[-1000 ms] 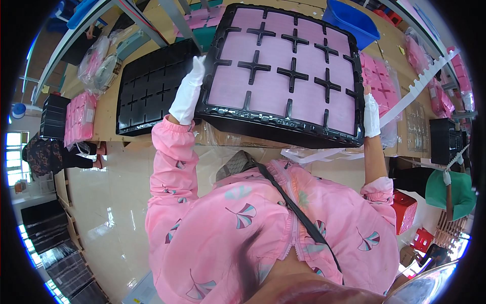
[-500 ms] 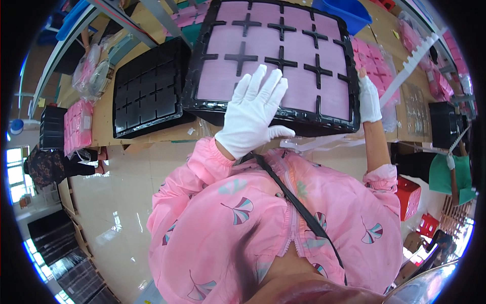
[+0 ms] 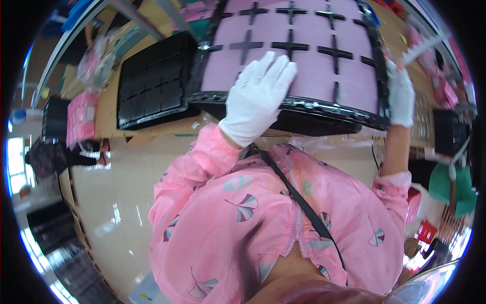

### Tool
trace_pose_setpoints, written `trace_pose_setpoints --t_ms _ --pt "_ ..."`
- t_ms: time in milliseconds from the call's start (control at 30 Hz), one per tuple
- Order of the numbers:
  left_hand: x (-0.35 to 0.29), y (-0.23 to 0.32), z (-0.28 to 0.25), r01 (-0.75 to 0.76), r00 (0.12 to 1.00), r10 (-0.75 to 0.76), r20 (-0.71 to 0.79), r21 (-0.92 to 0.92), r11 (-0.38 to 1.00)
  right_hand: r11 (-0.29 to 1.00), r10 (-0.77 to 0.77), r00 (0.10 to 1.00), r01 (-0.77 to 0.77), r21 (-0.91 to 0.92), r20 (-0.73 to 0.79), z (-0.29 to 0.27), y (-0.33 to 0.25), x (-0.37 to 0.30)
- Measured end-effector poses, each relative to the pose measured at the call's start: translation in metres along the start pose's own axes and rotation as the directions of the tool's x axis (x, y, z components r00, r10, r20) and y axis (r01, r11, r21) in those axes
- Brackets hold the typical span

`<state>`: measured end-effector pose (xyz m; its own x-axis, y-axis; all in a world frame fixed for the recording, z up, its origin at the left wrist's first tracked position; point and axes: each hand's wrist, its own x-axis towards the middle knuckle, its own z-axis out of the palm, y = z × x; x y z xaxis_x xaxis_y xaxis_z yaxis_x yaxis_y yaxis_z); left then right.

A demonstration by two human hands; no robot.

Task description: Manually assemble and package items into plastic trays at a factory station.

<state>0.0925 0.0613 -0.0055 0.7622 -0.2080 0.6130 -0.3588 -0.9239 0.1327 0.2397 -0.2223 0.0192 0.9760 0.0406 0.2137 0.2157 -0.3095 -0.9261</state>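
A large black plastic tray (image 3: 331,109) lies in front of me, its top filled with lilac-pink sheeting (image 3: 316,73) broken up by black crosses. My left hand (image 3: 258,96), in a white glove, rests over the near rim with its fingers stretched flat on the pink surface. The thumb is out of sight behind the hand. Against the tray's right side is my right hand (image 3: 401,96), also white-gloved, fingers straight and pointing away from me, with bare fingertips showing. Left of the tray stands a plain black tray (image 3: 152,83) with the same cross pattern.
Beneath the trays runs a brown worktable (image 3: 109,119) with metal frame posts (image 3: 134,20). A wrapped pink stack (image 3: 81,114) sits at its left end, beside a black crate (image 3: 54,119). Other people stand at far left and far right. Black stacks (image 3: 50,228) stand on the floor at left.
The pink-topped tray looks larger and has shifted to the right, with my right hand moving along its side. My left hand stays flat on top; its thumb has gone from sight.
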Motion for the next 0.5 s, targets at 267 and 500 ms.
trace_pose_setpoints --t_ms 267,500 --pt "0.011 -0.035 -0.038 -0.036 0.883 -0.039 -0.468 -0.151 0.988 0.781 -0.065 0.998 0.061 0.622 -0.017 0.013 -0.077 -0.015" --pt "-0.030 -0.092 -0.094 0.067 0.250 -0.717 -0.651 -0.727 0.684 0.556 0.111 0.991 -0.125 0.821 0.076 0.019 -0.056 -0.002"
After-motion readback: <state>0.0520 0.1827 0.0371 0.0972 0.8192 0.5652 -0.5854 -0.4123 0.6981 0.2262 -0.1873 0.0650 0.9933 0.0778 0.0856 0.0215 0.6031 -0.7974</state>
